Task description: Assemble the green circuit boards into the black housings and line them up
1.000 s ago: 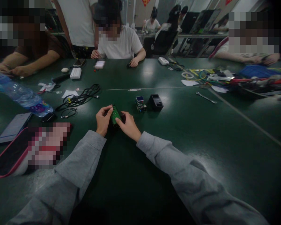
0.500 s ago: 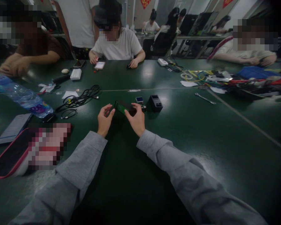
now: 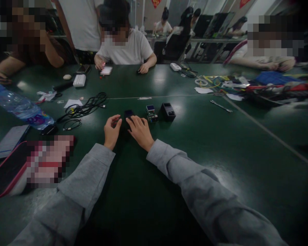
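Observation:
My left hand [image 3: 112,131] is curved, thumb and fingers apart, and nothing shows between them. Just right of it lies a small dark flat piece [image 3: 129,113] with a screen-like face, partly covered by my right hand [image 3: 140,131]. The right fingers are stretched out over its near edge; whether they touch it or rest beside it is hard to see. Right of that hand is a small circuit board [image 3: 152,118] with a little display [image 3: 150,108] at its far end. Beside it stands a black box-shaped case [image 3: 168,112].
Black cables [image 3: 91,104], a plastic bottle [image 3: 25,106] and phones [image 3: 10,167] lie to the left. A wrench [image 3: 221,106] is on the right, before a heap of coloured wires [image 3: 220,82]. Co-workers sit across the green table [image 3: 195,153].
The right hand has turned from pinching a dark piece with a green face to lying palm down over it. The piece is lower, and the circuit board shows more fully.

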